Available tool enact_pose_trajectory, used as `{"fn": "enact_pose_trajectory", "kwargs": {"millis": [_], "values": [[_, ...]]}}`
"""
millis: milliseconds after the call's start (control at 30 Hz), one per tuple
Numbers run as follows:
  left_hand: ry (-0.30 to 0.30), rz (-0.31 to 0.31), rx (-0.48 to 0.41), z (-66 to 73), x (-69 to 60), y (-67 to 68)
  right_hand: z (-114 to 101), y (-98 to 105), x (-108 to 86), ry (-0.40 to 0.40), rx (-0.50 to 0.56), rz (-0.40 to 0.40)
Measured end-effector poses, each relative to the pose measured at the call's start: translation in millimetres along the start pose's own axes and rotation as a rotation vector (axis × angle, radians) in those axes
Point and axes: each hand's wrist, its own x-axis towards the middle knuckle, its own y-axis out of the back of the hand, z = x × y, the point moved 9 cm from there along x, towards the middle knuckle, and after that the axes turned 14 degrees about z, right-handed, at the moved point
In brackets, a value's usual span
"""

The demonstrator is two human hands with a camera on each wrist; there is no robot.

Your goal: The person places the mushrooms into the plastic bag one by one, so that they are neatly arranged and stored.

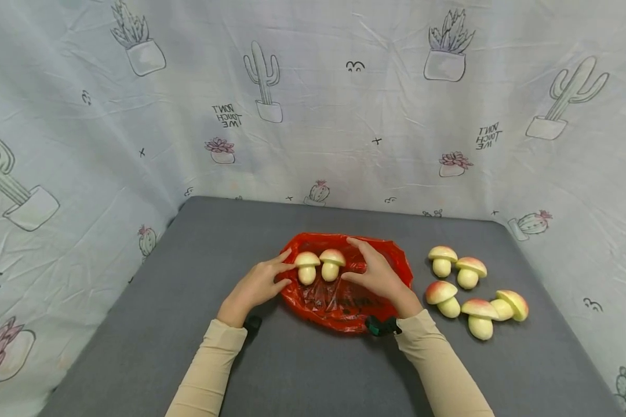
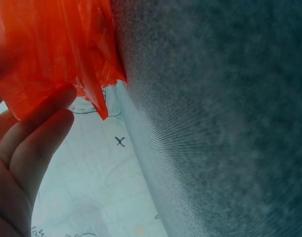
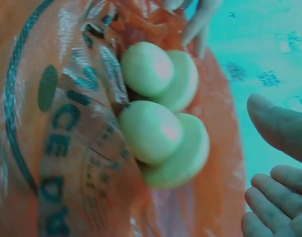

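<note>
A red plastic bag (image 1: 323, 307) lies on the grey table, its rim raised around the middle. Two toy mushrooms (image 1: 307, 275) with cream stems and reddish-yellow caps stand side by side on it. In the right wrist view both mushrooms (image 3: 151, 132) rest against the printed plastic. My left hand (image 1: 258, 284) is at the bag's left edge, fingers spread. In the left wrist view its fingers (image 2: 44, 131) touch the red plastic. Over the bag's right part is my right hand (image 1: 377, 273), thumb and fingers apart, holding nothing; the mushrooms are to its left.
Several more toy mushrooms (image 1: 441, 298) lie on the table to the right of the bag, some touching each other. A white cloth (image 1: 318, 75) printed with cacti hangs behind the table (image 1: 188, 324) and along its sides.
</note>
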Motion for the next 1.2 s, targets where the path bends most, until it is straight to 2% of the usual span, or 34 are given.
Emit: {"fn": "enact_pose_trajectory", "kwargs": {"millis": [400,700,900,1100,1200], "values": [[0.029,-0.017,-0.012,-1.1,0.2,2.9,-7,46,-21.9,0.024,0.054,0.092],[0.036,-0.024,-0.017,-0.4,-0.6,0.2,10,83,-46.5,-0.001,0.05,0.192],[0.031,-0.017,-0.025,-0.7,-0.9,-0.1,28,114,-65.6,0.014,-0.022,0.266],[0.007,-0.005,-0.029,-0.3,0.4,0.5,49,140,-89.3,-0.058,-0.118,0.326],[0.001,-0.005,-0.03,-0.3,0.3,0.6,56,151,-101.0,-0.069,-0.157,0.358]]}}
